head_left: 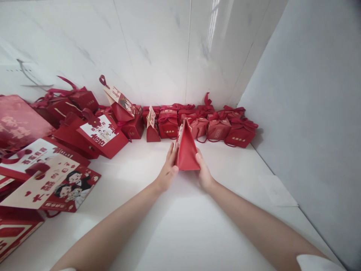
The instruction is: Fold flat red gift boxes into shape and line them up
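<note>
Between my two hands is a red triangular gift box [187,150], its plain red side facing me and its printed face turned left. My left hand [167,171] presses against the box's left face, fingers pointing forward. My right hand [203,169] grips the right side near the bottom, thumb toward me and the other fingers mostly hidden behind it. Just beyond stand red favor boxes tied with ribbon, among them one box [168,127] behind my left fingers and another [219,128] to the right. A small upright triangular box [152,128] stands to the left.
Many red gift bags and boxes crowd the left, including a white-labelled bag [103,135] and a box with a cartoon couple [73,188]. A triangular box [121,103] rests atop others. Behind is a marbled wall [158,49]; a grey panel [316,113] borders the white table [158,229].
</note>
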The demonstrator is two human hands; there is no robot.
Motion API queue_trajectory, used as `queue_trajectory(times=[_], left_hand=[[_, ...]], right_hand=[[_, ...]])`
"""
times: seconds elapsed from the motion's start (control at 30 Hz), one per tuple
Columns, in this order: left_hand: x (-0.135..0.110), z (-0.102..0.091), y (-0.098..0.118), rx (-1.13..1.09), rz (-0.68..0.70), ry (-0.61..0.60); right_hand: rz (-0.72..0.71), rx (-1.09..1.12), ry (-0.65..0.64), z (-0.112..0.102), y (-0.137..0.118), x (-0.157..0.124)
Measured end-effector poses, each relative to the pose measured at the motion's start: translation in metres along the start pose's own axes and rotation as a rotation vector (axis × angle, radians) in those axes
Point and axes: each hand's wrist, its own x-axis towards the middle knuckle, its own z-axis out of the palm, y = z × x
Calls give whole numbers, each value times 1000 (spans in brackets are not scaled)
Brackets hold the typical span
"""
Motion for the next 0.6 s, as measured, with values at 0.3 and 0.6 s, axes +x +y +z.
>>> queue_trajectory(times=[0.3,0.6], left_hand=[[-2,-1,-2,545,69,-112],[-4,2,3,678,42,-77]], right_hand=[[144,198,83,-1,-7,7],[132,162,73,-2,1,8]])
